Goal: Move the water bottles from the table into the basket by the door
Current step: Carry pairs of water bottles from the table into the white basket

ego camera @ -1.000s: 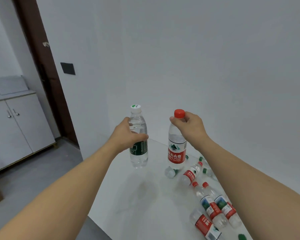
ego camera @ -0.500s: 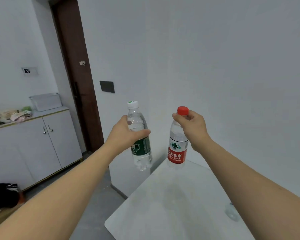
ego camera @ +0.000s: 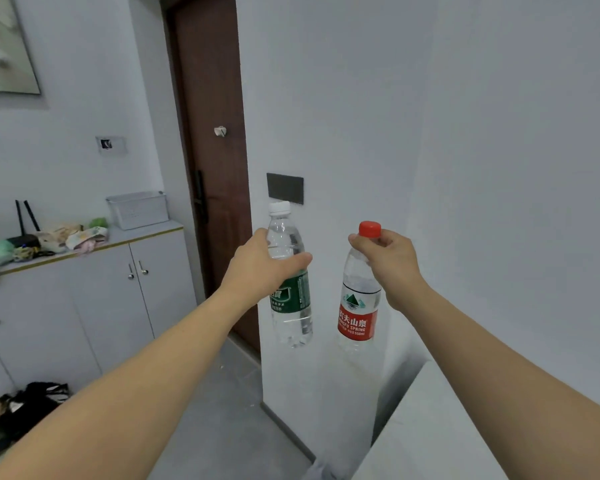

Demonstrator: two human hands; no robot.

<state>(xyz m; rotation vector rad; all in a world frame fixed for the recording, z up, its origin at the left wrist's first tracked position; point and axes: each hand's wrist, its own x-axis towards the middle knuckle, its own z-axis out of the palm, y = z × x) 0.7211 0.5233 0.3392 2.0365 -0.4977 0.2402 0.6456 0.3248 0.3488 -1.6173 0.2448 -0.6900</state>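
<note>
Left hand (ego camera: 260, 268) wrapped around clear green-labelled plastic water bottle (ego camera: 290, 282), in the air. Right hand (ego camera: 390, 261) pinching red-capped, red-labelled clear bottle (ego camera: 357, 306) by its neck, hanging below. White mesh basket (ego camera: 137, 209) on cabinet-top corner beside brown door (ego camera: 212, 150).

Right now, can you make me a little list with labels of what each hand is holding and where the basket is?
left hand: wrapped around the green-label bottle, white cap, held in the air
right hand: gripping the red-label bottle at its neck, just under the red cap
bottles: both upright, apart from each other
basket: white, on the cabinet beside the brown door
table: only its corner shows, lower right
</note>
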